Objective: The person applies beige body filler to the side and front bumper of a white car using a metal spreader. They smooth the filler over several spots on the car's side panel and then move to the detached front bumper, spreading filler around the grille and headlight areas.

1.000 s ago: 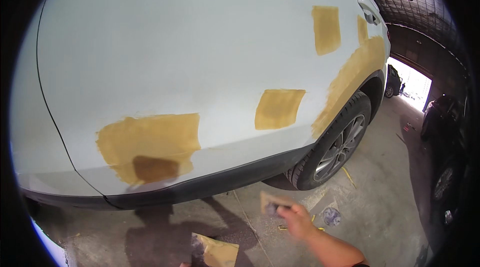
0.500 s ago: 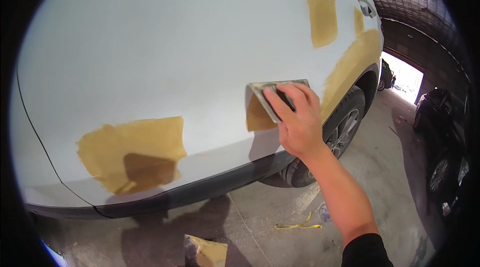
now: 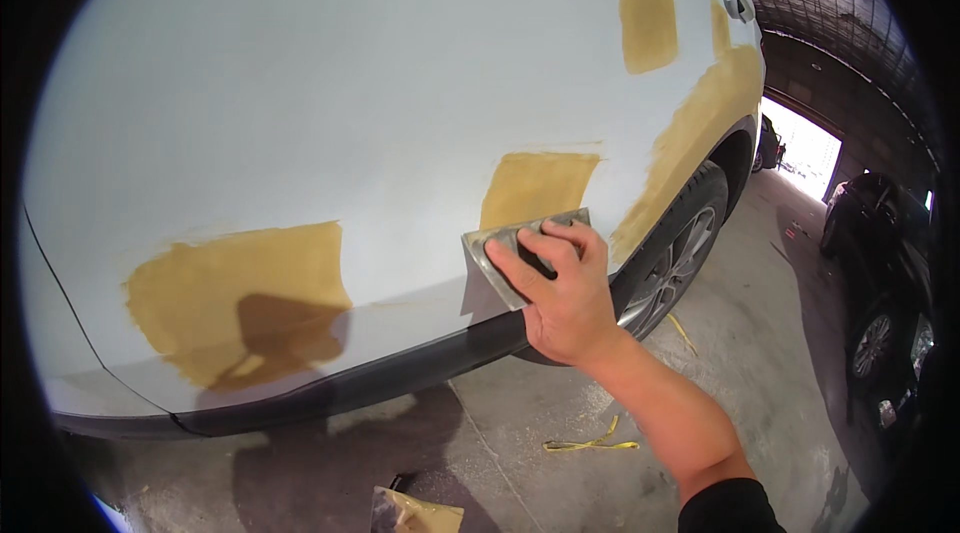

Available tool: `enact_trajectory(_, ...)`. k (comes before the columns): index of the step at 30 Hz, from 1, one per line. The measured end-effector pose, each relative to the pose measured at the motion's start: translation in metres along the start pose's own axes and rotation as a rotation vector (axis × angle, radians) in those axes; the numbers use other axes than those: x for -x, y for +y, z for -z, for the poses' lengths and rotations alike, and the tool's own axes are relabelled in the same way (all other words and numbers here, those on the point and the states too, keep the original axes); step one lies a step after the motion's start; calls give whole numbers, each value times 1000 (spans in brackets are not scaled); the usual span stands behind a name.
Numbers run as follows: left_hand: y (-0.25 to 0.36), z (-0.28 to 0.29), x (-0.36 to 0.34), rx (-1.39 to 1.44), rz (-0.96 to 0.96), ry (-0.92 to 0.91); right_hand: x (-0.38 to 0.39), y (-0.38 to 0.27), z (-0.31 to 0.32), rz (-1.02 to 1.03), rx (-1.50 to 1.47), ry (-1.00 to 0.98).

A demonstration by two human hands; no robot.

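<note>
My right hand [image 3: 568, 283] grips a flat grey putty spreader [image 3: 492, 243], fingers over its face and the thumb hidden from view. The spreader's upper edge lies across the lower part of a tan putty patch [image 3: 540, 180] on the white car panel [image 3: 400, 113]. To the left is a larger putty patch [image 3: 240, 273] with a shadow across it. At the bottom edge of the view, a board [image 3: 425, 513] carries a smear of the same tan putty. My left hand is not in view.
A taller putty patch [image 3: 648, 18] and a curved one along the wheel arch [image 3: 695, 128] lie to the right. Below runs the dark sill trim [image 3: 420, 363]; the wheel [image 3: 680, 253] is beside my forearm. Yellow strips [image 3: 590, 446] lie on the concrete floor. A dark car [image 3: 870, 283] stands at far right.
My right hand has drawn the spreader down and slightly left over the panel. More of the tan putty patch now shows above it.
</note>
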State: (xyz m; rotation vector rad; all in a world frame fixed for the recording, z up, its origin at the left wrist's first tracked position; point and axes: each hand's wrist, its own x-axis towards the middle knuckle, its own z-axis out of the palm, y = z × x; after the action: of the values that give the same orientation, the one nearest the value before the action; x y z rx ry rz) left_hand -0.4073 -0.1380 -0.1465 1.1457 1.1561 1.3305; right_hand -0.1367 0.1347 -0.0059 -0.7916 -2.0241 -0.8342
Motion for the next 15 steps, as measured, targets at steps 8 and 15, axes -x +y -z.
enact_trajectory(8,9,-8,28,-32,-37,-4,11,-14,25,-44,-53,-114)
enact_trajectory(15,34,-15,41,-25,-79,-47,68,-42,58,-591,-718,209)
